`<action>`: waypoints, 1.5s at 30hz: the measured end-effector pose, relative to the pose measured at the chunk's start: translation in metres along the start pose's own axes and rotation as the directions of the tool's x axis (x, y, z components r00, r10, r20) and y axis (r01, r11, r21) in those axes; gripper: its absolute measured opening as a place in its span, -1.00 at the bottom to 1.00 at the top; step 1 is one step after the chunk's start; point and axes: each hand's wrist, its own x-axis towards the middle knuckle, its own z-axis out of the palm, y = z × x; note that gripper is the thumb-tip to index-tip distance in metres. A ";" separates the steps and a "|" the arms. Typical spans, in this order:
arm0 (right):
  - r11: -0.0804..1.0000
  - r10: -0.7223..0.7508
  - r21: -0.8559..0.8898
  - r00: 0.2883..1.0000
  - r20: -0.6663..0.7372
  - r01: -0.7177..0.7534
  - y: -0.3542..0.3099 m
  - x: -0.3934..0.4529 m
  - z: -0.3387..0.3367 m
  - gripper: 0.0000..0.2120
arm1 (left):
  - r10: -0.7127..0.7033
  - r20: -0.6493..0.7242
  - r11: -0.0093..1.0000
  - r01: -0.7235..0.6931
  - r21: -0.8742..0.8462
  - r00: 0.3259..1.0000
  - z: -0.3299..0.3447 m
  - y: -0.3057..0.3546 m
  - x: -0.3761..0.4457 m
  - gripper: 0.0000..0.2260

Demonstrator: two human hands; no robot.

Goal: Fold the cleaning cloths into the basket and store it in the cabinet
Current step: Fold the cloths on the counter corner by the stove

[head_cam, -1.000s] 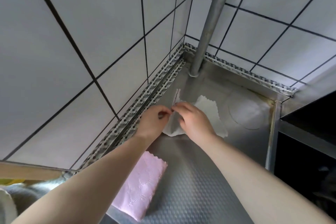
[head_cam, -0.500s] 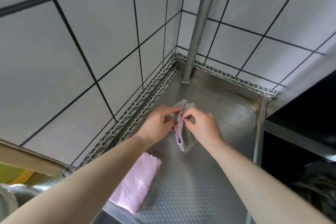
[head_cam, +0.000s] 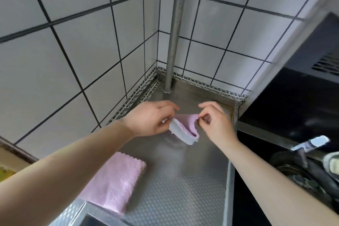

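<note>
- Head view: both hands hold one small cleaning cloth (head_cam: pixel 185 130) in the air. The left hand (head_cam: pixel 150 119) pinches its left end and the right hand (head_cam: pixel 213 121) pinches its right corner, fingers curled on the fabric.
- Half a second ago the two hands were almost together, with the cloth bunched upright between them. Now they have drawn apart and the cloth is stretched into a band, pink face up, pale grey underside showing along its lower edge.
- Judged from that, the fold is being evened out: this cloth looks already doubled and is being pulled taut before it is laid down or folded again.
- Landmark: the steel pipe (head_cam: pixel 174 33) standing in the tiled corner. The held cloth hangs in front of the pipe's foot, above the steel counter (head_cam: pixel 183 189) and not touching it.
- A folded pink cloth (head_cam: pixel 113 181) lies flat on the counter, well in front of the pipe and to its left, partly under the left forearm.
- No basket or cabinet shows here, so storing is yet to come.
- A dark stove area (head_cam: pixel 302 115) lies to the pipe's right.
</note>
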 end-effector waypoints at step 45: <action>0.853 0.522 -0.230 0.756 0.395 -0.468 0.054 -0.216 -0.043 -0.94 | -0.481 0.660 0.785 0.618 0.032 0.577 0.076 0.096 -0.115 -0.75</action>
